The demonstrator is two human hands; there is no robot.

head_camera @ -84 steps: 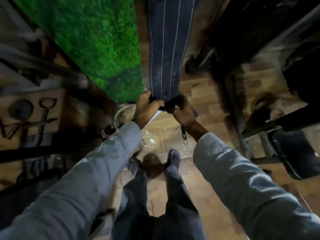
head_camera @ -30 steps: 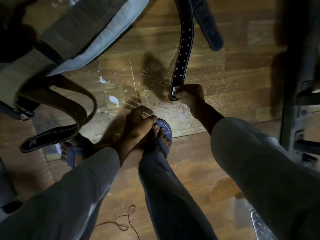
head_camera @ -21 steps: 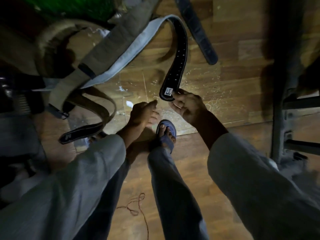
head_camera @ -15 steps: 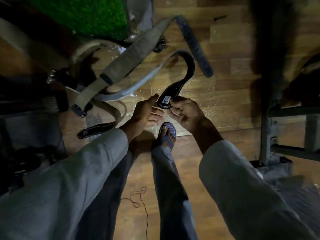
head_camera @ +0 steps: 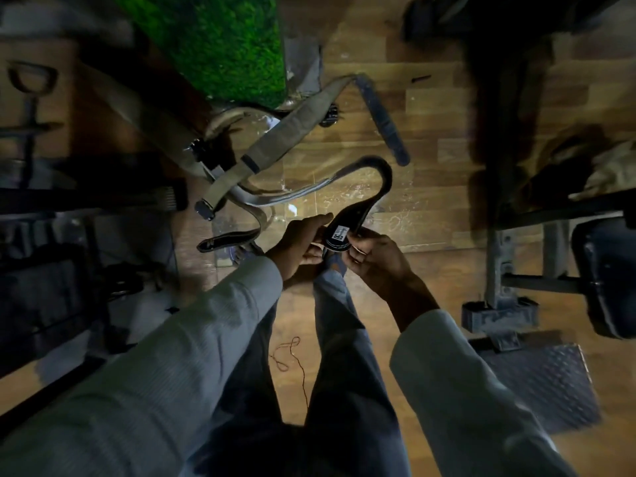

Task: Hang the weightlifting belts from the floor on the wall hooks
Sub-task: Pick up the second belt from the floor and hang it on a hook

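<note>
A black weightlifting belt (head_camera: 377,187) curls up from the wooden floor, and its tip with a white label is lifted in front of me. My right hand (head_camera: 373,258) grips that tip from the right. My left hand (head_camera: 301,247) holds it from the left, fingers curled against it. A tan fabric belt (head_camera: 285,136) with a dark blue end lies on the floor beyond. A brown leather belt (head_camera: 230,241) lies to the left near my foot. No wall hooks show clearly.
A green turf strip (head_camera: 220,43) runs along the floor at the top. A dark machine frame (head_camera: 499,270) with a checker-plate footboard (head_camera: 543,383) stands on the right. Dark equipment fills the left side. A thin red cord (head_camera: 292,352) lies between my legs.
My right hand picked the black belt's tip off the floor and raised it. My left hand left my foot and joined it on the tip. The view rose as I straightened.
</note>
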